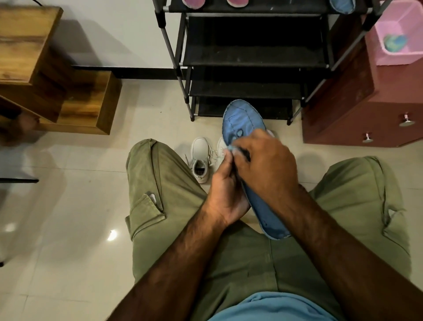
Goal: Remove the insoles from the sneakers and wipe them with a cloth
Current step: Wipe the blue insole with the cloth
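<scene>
A long blue insole (242,119) is held upright-tilted between my knees, its toe end pointing toward the shoe rack. My left hand (225,190) grips its left edge near the middle. My right hand (265,165) lies over the insole, fingers closed on a small pale cloth (230,149) that is mostly hidden. A pale grey sneaker (200,159) stands on the floor just beyond my hands. A second sneaker (220,146) beside it is largely covered by the insole and hands.
A black shoe rack (251,57) stands ahead, with two pink insoles (194,2) and a blue insole (341,4) on top. A maroon drawer cabinet (366,110) with a pink basket (400,34) is at the right. Wooden furniture (45,68) stands at the left.
</scene>
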`<state>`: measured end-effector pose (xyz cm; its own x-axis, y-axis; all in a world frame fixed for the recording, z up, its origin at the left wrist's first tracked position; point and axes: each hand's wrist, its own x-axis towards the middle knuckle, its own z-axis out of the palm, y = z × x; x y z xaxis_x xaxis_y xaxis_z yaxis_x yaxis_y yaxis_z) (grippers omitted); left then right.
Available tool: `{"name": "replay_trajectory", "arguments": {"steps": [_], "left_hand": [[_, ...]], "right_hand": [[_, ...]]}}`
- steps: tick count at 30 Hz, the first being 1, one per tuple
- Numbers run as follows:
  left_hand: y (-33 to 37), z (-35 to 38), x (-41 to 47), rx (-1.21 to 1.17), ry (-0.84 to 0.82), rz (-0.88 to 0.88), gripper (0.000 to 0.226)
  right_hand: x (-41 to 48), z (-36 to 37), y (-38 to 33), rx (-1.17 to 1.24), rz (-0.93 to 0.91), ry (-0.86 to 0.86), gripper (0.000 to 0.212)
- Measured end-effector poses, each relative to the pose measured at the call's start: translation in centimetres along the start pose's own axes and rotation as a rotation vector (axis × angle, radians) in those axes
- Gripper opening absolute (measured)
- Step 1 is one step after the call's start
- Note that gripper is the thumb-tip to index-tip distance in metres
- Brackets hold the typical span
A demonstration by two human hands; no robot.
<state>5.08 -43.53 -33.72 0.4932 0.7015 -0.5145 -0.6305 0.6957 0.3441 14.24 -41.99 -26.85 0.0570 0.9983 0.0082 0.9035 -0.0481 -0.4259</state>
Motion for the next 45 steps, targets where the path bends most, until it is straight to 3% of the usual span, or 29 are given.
{"name": "replay_trajectory", "arguments": {"steps": [8,12,17,23,27,31,39,42,45], "left_hand": [[0.4,0.2,-0.3,-0.006,0.018,0.001,0.067],[0.2,0.6,-0.1,0.018,0.004,0.008,0.069],[0.2,0.1,0.0,-0.018,-0.012,-0.028,0.071],[0.0,-0.1,0.2,-0.044,-0.027,-0.015,0.071],[0.8,-0.3,0.4,-0.088,-0.038,0.020,0.077],[1.0,-0.3,0.6,-0.082,-0.040,0.001,0.069],[0.7,0.6,-0.3,-0.103,-0.025,0.043,0.048],[0.9,0.4,-0.3,-0.098,-0.058,0.048,0.055],[0.8,0.3,-0.4,-0.014,-0.078,0.072,0.076]], "right_hand": [[-0.4,-0.1,-0.7,-0.064,0.023,-0.057,0.029],[1.7,-0.4,-0.8,-0.087,0.062,0.023,0.028],[0.2,-0.4,-1.3,-0.141,0.076,-0.057,0.031],[2.0,-0.1,-1.1,-0.171,0.072,0.010,0.029],[-1.8,-0.2,-0.3,-0.076,0.020,-0.099,0.025],[-3.7,-0.5,1.3,-0.044,-0.024,-0.123,0.025],[-0.3,-0.3,2.4,-0.094,-0.069,0.046,0.019],[-2.1,-0.4,2.1,-0.095,-0.152,-0.028,0.021],[-2.1,-0.7,2.4,-0.102,-0.200,-0.051,0.023]]}}
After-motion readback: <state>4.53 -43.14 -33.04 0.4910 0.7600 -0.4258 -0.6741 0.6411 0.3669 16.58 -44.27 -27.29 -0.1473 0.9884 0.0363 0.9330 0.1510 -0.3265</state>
